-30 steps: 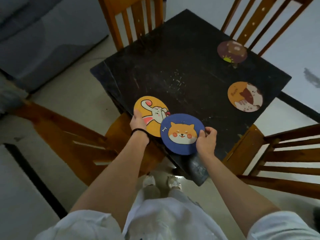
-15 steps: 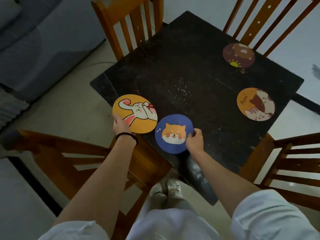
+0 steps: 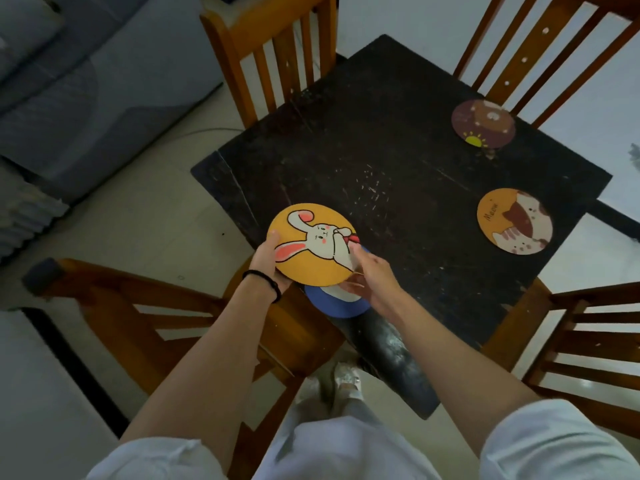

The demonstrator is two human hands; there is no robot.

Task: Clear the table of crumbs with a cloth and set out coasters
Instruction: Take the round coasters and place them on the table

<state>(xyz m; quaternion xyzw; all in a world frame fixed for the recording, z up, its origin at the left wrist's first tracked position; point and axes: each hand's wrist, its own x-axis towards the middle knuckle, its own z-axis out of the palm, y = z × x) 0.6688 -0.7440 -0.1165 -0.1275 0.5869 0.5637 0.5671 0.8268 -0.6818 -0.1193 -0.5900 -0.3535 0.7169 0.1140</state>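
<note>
My left hand (image 3: 268, 263) grips the left rim of a yellow rabbit coaster (image 3: 311, 244), lifted over the near-left corner of the dark table (image 3: 381, 116). At the coaster's right rim is my right hand (image 3: 372, 278), thumb on top and fingers underneath. A blue dog coaster (image 3: 332, 304) lies on the table below, mostly hidden by the rabbit coaster and my right hand. An orange cat coaster (image 3: 514, 220) and a brown coaster (image 3: 483, 123) lie flat along the right side. Pale specks (image 3: 370, 181) dot the table's middle. No cloth is in view.
Wooden chairs stand around the table: one at the far left (image 3: 273, 39), one at the far right (image 3: 554, 46), one at the right (image 3: 588, 341) and one near my left arm (image 3: 156, 306). A grey sofa (image 3: 86, 81) fills the upper left.
The rabbit coaster has moved right and now covers most of the blue dog coaster. My right hand left the blue coaster's edge and took the rabbit coaster's right rim.
</note>
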